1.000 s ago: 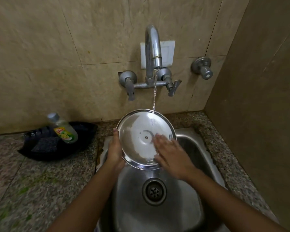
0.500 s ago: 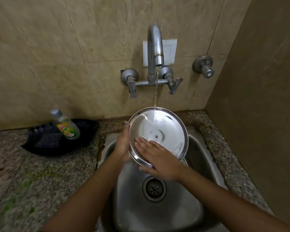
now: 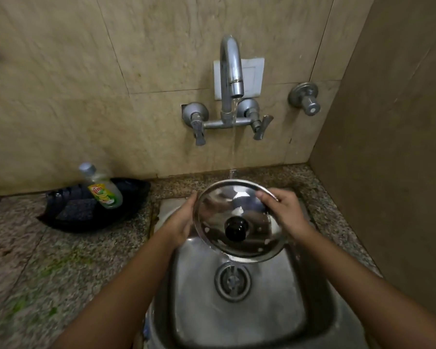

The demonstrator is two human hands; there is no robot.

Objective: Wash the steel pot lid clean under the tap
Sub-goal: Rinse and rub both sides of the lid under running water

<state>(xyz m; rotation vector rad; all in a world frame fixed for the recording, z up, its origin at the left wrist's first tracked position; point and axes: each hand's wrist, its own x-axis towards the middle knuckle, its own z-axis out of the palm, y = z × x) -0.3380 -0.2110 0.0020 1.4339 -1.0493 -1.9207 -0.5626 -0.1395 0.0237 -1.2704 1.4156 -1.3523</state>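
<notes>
The steel pot lid is tilted over the sink, its top side facing me with the black knob showing. My left hand grips its left rim. My right hand holds the upper right rim, fingers curled over the edge. Water runs from the tap in a thin stream and lands at the lid's far edge. Water drips off the lid's low edge into the sink.
The steel sink has a round drain below the lid. A black tray on the granite counter at left holds a dish-soap bottle and a dark scrubber. Tiled walls close in behind and at right.
The lid has been flipped from its inner side to its knob side. My right hand left off rubbing the inside and now holds the upper right rim.
</notes>
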